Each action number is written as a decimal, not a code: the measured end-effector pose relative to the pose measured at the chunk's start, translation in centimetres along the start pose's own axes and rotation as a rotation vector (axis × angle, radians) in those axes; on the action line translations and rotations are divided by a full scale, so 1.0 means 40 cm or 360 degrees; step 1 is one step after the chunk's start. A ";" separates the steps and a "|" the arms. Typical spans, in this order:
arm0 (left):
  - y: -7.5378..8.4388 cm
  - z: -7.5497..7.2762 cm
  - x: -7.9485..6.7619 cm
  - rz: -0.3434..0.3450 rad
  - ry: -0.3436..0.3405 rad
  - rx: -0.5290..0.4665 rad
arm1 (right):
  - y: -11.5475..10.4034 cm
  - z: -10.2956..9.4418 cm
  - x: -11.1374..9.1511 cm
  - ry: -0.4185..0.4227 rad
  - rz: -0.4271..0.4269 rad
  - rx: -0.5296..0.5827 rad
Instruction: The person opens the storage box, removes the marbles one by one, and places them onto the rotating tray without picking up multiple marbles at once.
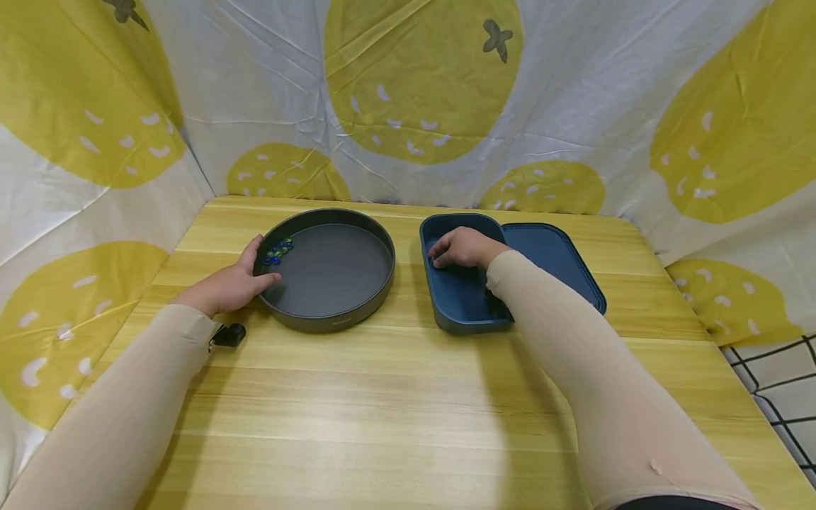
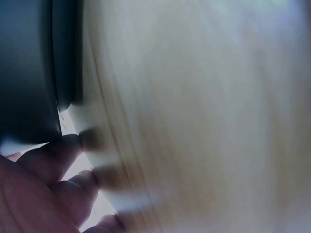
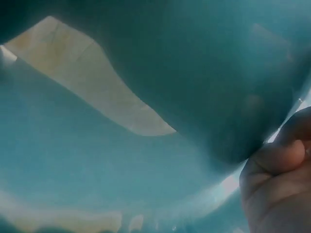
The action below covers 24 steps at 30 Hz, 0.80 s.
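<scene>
A round dark grey pan [image 1: 328, 315] stands on the left half of the table. Several blue and green glass marbles [image 1: 278, 252] lie inside it by the left wall. My left hand [image 1: 232, 283] grips the pan's left side, thumb over the rim and fingers outside; the left wrist view shows fingers [image 2: 80, 194] against the table beside it. My right hand [image 1: 468, 249] reaches inside a deep blue rectangular container [image 1: 462, 301], thumb and forefinger together near its left wall. A small dark marble-like thing [image 1: 431, 261] shows at the fingertips, mostly hidden.
A flat blue lid [image 1: 554, 255] lies right of the container, partly behind it and the right forearm. The wooden table [image 1: 357, 411] meets a lemon-print curtain [image 1: 268, 92] at back and sides. A black wire grid [image 1: 780, 382] stands beyond the right edge.
</scene>
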State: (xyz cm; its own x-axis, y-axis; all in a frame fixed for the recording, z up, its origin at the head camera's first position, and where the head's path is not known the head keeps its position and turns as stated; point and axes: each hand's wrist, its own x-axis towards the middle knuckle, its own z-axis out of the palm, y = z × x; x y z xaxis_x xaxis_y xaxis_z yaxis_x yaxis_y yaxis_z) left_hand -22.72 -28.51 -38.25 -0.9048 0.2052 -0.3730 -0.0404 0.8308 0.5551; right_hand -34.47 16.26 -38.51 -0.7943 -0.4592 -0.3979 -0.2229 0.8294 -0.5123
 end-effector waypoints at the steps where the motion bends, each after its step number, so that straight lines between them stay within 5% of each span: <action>1: 0.000 0.000 0.000 -0.0001 0.0001 0.0002 | 0.001 -0.001 -0.001 0.0006 -0.0001 0.0015; 24: 0.001 -0.001 -0.003 0.0001 0.0001 0.0003 | -0.036 -0.050 -0.053 0.0228 -0.0054 0.0431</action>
State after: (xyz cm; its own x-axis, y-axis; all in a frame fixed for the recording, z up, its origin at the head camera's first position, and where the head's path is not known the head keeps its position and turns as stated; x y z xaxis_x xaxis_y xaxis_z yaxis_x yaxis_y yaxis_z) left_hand -22.62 -28.53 -38.17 -0.9052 0.2055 -0.3720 -0.0389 0.8316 0.5540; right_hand -33.58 16.69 -35.41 -0.8649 -0.4196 -0.2757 -0.1071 0.6906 -0.7152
